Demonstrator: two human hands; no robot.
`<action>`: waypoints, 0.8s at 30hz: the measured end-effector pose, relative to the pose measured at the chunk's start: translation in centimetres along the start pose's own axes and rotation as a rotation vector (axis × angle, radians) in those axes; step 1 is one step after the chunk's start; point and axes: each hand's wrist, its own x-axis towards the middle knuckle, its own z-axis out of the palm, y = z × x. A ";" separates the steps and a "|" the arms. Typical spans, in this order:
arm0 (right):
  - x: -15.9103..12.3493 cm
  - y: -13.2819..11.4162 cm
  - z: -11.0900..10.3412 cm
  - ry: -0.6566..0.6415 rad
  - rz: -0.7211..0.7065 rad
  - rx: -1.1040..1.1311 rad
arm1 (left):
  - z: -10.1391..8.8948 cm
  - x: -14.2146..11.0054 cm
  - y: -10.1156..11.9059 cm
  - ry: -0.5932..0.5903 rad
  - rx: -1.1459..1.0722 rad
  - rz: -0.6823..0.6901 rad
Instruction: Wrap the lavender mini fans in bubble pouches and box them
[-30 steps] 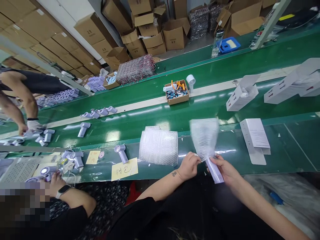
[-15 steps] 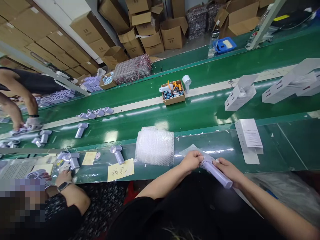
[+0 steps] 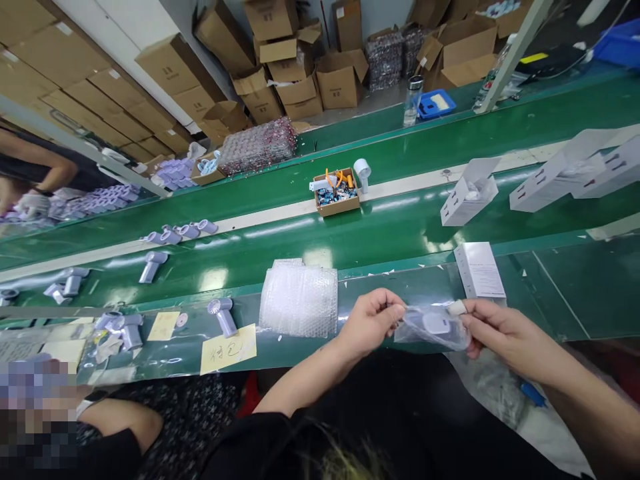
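My left hand (image 3: 370, 322) and my right hand (image 3: 500, 333) hold between them a clear bubble-wrap bag (image 3: 434, 328) with a lilac handheld fan inside, level above the near edge of the green bench. Each hand pinches one end of the bag. A stack of empty bubble bags (image 3: 299, 300) lies on the bench just left of my left hand. A bare lilac fan (image 3: 222, 315) lies further left, above a yellow handwritten note (image 3: 229, 349).
A white leaflet stack (image 3: 479, 269) lies right of the hands. The green conveyor (image 3: 380, 230) carries white boxes (image 3: 467, 193), a small cardboard box of parts (image 3: 334, 192) and several lilac fans (image 3: 150, 265). Another person's arm (image 3: 117, 420) rests at the lower left. Cartons are stacked behind.
The fan's handle stuck out of the raised bag a second ago. The bag was then lowered, and the fan now lies fully inside it, held flat between both hands.
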 end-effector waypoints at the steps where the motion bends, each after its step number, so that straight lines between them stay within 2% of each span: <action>1: 0.4 0.2 0.0 -0.003 -0.030 0.047 | -0.4 0.1 0.1 -0.047 0.060 0.087; 4: 2.0 1.0 1.2 -0.089 -0.105 0.231 | -0.9 0.6 0.1 -0.184 0.332 0.311; 6: 3.0 1.5 2.7 -0.212 -0.109 0.278 | -0.5 0.7 -0.3 -0.337 0.499 0.318; 8: 3.8 1.7 4.2 -0.295 -0.082 0.264 | 0.4 0.6 -1.3 -0.452 0.604 0.270; 10: 4.3 1.8 5.1 -0.258 -0.043 0.272 | 1.5 0.2 -3.0 -0.425 0.656 0.230; 12: 4.5 1.7 4.9 -0.175 -0.012 0.295 | 2.2 0.0 -5.0 -0.277 0.694 0.210; 14: 4.7 1.7 3.2 -0.242 -0.043 0.180 | 2.3 -0.1 -6.9 -0.131 0.781 0.231; 16: 5.1 2.6 -0.1 -0.406 -0.158 -0.185 | 1.5 -0.3 -8.1 -0.032 0.973 0.302; 17: 5.4 3.6 -2.1 -0.426 -0.246 -0.442 | 0.9 -0.4 -8.4 -0.011 1.101 0.351; 19: 6.7 6.7 -6.2 -0.201 -0.393 -0.927 | -0.4 -1.0 -8.2 -0.024 1.375 0.463; 20: 7.7 8.5 -7.9 -0.074 -0.446 -1.090 | -0.9 -1.4 -7.9 -0.046 1.497 0.521; 21: 8.7 10.4 -9.4 -0.051 -0.501 -1.212 | -1.3 -1.9 -7.4 -0.076 1.599 0.579; 24: 12.1 14.0 -11.9 -0.295 -0.677 -1.307 | -2.1 -3.3 -5.8 -0.170 1.775 0.723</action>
